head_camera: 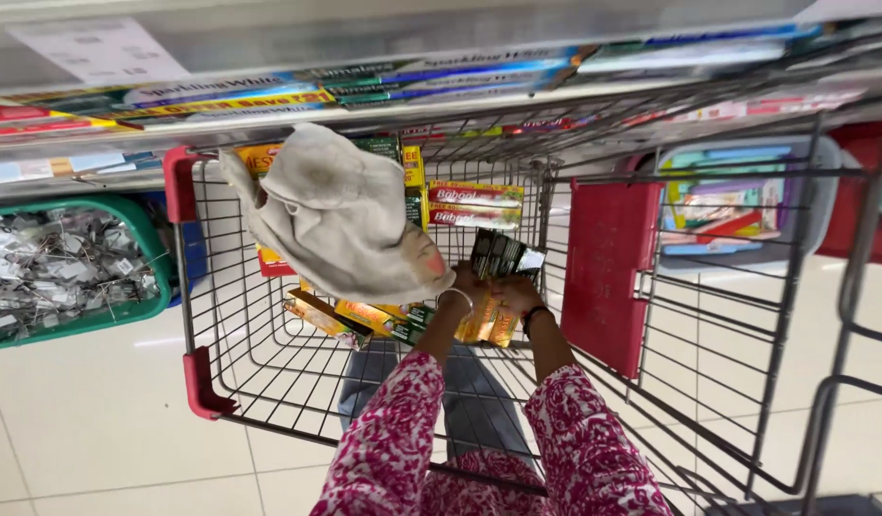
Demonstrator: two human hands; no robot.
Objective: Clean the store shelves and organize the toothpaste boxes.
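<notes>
Both hands are down in the cart, gripping a stack of small flat cartons [501, 263], dark green ones on top and yellow-orange ones lower down. The left hand [465, 287], with a thin silver bangle on the wrist, closes on the stack's left edge, while the right hand [517, 294], with a dark band on its wrist, clamps the right side, so the stack sits pinched between the two, just above the basket floor.

More yellow and green cartons [350, 315] lie loose on the bottom just beside the hands. A crumpled off-white cloth [340, 220] is draped over the far left corner of the black wire shopping cart with red corner guards [202, 382]. The red plastic child-seat flap [608, 277] hangs to the right. Off left is a green plastic basket of small silvery packets [63, 263], and a shelf of long flat boxes [383, 81] runs along the far side.
</notes>
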